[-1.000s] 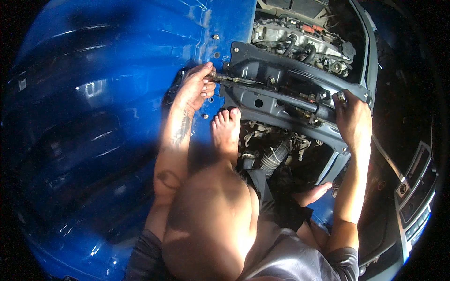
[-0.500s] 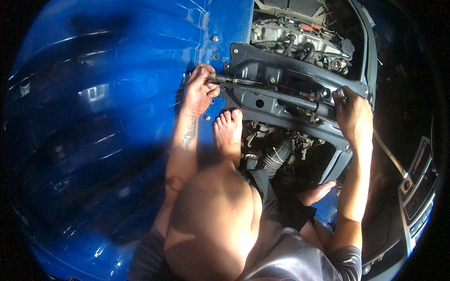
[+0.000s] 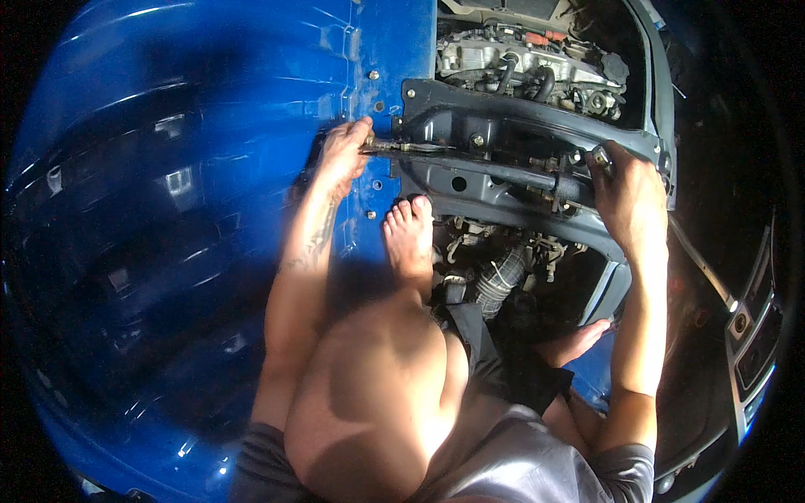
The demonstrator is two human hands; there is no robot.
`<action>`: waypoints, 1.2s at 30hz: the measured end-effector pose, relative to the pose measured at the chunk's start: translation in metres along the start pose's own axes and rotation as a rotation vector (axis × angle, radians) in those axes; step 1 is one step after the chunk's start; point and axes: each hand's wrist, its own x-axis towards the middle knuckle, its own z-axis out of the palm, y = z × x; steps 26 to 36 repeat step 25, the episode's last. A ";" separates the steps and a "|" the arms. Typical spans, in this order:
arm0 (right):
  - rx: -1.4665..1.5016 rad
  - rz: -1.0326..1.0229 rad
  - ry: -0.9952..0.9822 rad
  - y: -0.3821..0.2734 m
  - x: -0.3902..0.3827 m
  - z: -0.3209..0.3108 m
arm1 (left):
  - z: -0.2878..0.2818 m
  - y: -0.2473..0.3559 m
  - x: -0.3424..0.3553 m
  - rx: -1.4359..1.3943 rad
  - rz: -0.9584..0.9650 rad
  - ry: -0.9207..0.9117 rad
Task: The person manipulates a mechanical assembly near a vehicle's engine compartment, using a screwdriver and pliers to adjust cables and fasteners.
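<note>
A long dark metal rod (image 3: pixel 511 174) lies across a black pressed-steel crossmember (image 3: pixel 428 90), with a thinner, bright-ended section at its left. Around that left end my left hand (image 3: pixel 342 157) is closed, above the blue panel. My right hand (image 3: pixel 629 191) is closed at the crossmember's right end. A shiny metal piece (image 3: pixel 600 157) sticks out at its thumb side; the rest of that piece is hidden in the fist. A bolt (image 3: pixel 477 141) shows on the crossmember between the two hands.
A wide blue body panel (image 3: pixel 193 210) fills the left side. Beyond the crossmember sits an engine (image 3: pixel 524 63); nearer is a ribbed hose (image 3: pixel 503 277) in an opening. My bare left foot (image 3: pixel 409 235) rests by the crossmember's left edge. Dark trim (image 3: pixel 759 335) lies at the far right.
My left hand has shifted slightly left and its fingers have turned around the rod end. My right hand stays at the right end with the shiny piece. The view has shifted a little.
</note>
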 end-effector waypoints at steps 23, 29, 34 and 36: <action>0.033 0.067 -0.086 0.002 0.008 0.000 | -0.010 0.001 -0.009 -0.595 -0.338 -0.239; 0.069 0.092 -0.122 0.004 0.008 0.000 | -0.013 -0.005 -0.007 -0.599 -0.309 -0.290; 0.069 0.092 -0.122 0.004 0.008 0.000 | -0.013 -0.005 -0.007 -0.599 -0.309 -0.290; 0.069 0.092 -0.122 0.004 0.008 0.000 | -0.013 -0.005 -0.007 -0.599 -0.309 -0.290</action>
